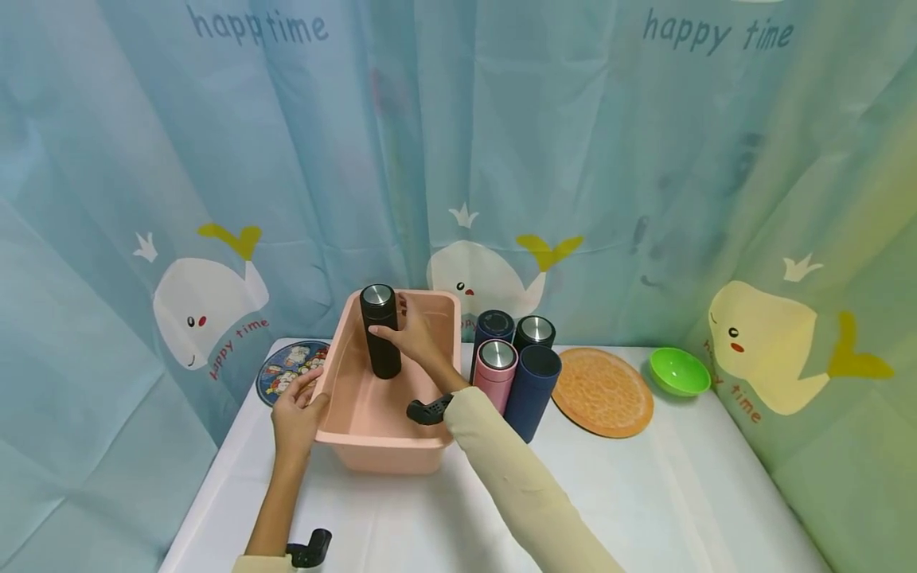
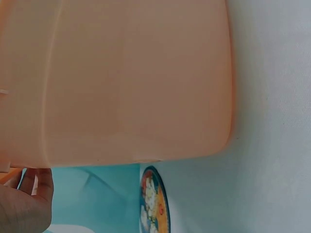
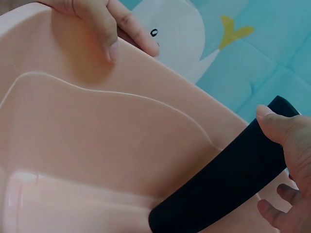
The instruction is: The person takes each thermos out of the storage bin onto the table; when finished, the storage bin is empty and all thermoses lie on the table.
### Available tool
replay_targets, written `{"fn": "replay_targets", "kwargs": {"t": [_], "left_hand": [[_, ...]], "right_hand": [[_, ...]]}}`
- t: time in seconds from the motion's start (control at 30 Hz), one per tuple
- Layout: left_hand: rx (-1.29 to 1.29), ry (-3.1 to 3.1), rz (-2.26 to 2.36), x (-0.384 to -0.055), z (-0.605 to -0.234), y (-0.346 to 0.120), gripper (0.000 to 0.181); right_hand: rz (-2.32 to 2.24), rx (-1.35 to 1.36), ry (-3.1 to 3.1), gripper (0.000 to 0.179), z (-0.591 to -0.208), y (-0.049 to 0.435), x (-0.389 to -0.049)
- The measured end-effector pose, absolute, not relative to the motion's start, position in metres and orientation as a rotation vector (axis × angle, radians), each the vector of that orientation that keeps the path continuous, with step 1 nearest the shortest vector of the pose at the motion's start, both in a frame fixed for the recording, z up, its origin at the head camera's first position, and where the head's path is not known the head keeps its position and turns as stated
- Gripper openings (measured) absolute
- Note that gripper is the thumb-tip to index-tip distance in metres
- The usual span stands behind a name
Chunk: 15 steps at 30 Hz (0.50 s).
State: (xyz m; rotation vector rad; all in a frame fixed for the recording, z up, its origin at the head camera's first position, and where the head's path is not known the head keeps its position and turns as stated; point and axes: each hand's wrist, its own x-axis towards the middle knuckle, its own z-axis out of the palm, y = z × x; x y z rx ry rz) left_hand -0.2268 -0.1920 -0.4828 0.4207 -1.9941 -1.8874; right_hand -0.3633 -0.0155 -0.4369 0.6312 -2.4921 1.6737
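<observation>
A pink plastic basin (image 1: pixel 383 440) stands on the white table. My left hand (image 1: pixel 296 412) grips its left rim, thumb inside and fingers along the outer wall, as the right wrist view also shows. Inside the basin is a black thermos bottle (image 1: pixel 383 350) with a silver-topped lid, nearly upright. My right hand (image 1: pixel 417 336) holds this bottle around its upper half, thumb on the near side. In the right wrist view the bottle (image 3: pixel 218 179) looks slanted and its lower end is down in the basin. The left wrist view mostly shows the basin's outer wall (image 2: pixel 136 82).
Right of the basin stand a pink thermos (image 1: pixel 494 374), a navy bottle (image 1: pixel 533 394), a dark blue one (image 1: pixel 494 325) and another black one (image 1: pixel 536 330). Farther right lie a round orange mat (image 1: pixel 605 394) and a green bowl (image 1: pixel 679 372). A patterned round mat (image 1: pixel 286 368) lies behind my left hand.
</observation>
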Motion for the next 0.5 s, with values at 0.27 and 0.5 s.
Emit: {"fn": "replay_targets", "kwargs": {"t": [0.27,0.5], "left_hand": [[0.402,-1.99,-1.899,-0.228,-0.486,-0.191,0.041],[0.425,-2.009,-1.874,-0.227,-0.484,-0.194,0.042]], "right_hand": [[1.656,0.477,-2.604,0.083,-0.438,-0.021,-0.37],[1.676,0.476,-2.617,0.083,-0.441,-0.027,-0.375]]}}
